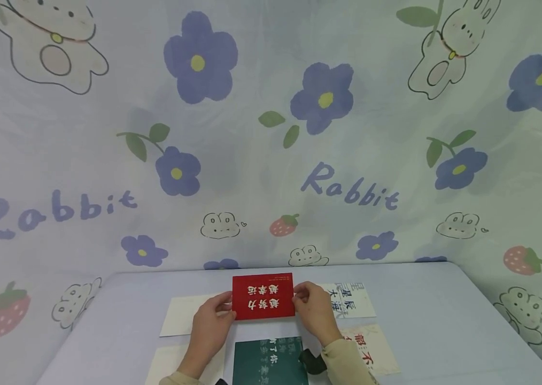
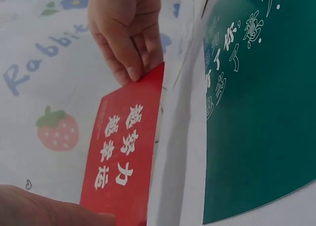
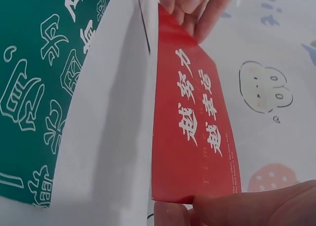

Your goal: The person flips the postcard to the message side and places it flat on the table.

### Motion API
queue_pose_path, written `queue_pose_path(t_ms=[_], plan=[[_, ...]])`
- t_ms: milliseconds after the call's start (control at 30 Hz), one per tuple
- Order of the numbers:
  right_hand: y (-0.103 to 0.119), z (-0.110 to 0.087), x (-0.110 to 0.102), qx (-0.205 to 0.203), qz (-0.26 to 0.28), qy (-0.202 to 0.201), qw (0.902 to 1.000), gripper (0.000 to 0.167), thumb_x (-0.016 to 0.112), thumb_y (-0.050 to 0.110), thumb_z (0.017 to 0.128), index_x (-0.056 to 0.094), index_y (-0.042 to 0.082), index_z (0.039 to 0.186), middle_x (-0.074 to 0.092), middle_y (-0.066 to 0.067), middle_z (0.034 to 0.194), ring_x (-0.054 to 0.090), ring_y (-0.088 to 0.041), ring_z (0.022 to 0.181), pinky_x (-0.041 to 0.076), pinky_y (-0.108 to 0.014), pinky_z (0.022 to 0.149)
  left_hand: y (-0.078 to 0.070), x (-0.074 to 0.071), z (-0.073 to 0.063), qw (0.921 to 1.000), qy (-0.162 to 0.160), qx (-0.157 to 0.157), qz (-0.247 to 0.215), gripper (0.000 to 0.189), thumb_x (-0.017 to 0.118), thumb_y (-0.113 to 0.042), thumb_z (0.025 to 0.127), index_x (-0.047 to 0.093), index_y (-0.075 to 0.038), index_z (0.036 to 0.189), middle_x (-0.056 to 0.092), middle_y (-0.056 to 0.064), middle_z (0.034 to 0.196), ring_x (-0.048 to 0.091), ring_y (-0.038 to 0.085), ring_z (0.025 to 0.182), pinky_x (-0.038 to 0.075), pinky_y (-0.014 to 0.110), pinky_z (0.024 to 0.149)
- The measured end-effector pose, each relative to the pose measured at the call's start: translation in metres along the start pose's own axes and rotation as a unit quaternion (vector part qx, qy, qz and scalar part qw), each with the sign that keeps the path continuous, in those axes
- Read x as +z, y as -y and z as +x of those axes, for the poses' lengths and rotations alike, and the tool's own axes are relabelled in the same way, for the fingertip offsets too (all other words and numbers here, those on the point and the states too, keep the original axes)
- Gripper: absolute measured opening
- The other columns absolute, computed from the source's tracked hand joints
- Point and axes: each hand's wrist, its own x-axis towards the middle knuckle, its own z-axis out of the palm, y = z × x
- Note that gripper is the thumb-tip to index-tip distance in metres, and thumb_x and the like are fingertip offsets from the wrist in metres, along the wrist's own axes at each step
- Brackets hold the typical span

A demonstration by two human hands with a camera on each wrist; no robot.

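Note:
A red card with white Chinese characters is held raised by its two short edges. My left hand pinches its left edge between thumb and fingers. At the opposite edge, my right hand pinches it the same way. From the head view the characters read upside down. Below the red card a dark green card with white lettering lies on the table. In the right wrist view the red card has my right thumb on its face.
Two cream cards lie at the left, partly behind my left arm. On the right are a white card with blue characters and a cream card with red characters. A printed curtain hangs behind the white table.

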Motion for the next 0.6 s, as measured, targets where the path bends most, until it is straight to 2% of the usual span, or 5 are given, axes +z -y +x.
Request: queue_pose_path(t_ms=[200, 433, 600], plan=[[0.0006, 0.0005, -0.0025, -0.005, -0.005, -0.012, 0.9999, 0.014, 0.070, 0.005, 0.089, 0.070, 0.003, 0.103, 0.067, -0.004, 0.088, 0.059, -0.016, 0.077, 0.057, -0.031, 0.067, -0.0006, 0.0017, 0.0000, 0.9997, -0.004, -0.013, -0.019, 0.046, 0.069, 0.001, 0.088, 0.061, 0.002, 0.133, 0.067, 0.018, 0.121, 0.066, 0.032, 0.107, 0.059, 0.041, 0.084], [0.0019, 0.0004, -0.0034, 0.007, 0.009, -0.009, 0.9999, 0.015, 0.069, 0.007, 0.091, 0.070, 0.003, 0.105, 0.068, -0.005, 0.089, 0.061, -0.014, 0.072, 0.057, -0.030, 0.064, -0.0017, 0.0007, -0.0005, 0.9996, -0.008, -0.006, -0.027, 0.044, 0.069, 0.000, 0.089, 0.061, 0.002, 0.132, 0.067, 0.018, 0.122, 0.066, 0.031, 0.106, 0.060, 0.040, 0.083], [0.0018, -0.0004, -0.0030, 0.001, 0.012, -0.011, 0.9999, 0.016, 0.069, 0.008, 0.092, 0.070, 0.003, 0.107, 0.068, -0.005, 0.090, 0.061, -0.014, 0.073, 0.057, -0.029, 0.064, -0.0018, 0.0002, -0.0009, 0.9996, -0.012, -0.002, -0.026, 0.042, 0.069, -0.001, 0.089, 0.062, 0.002, 0.131, 0.067, 0.018, 0.122, 0.067, 0.030, 0.106, 0.059, 0.040, 0.084]])
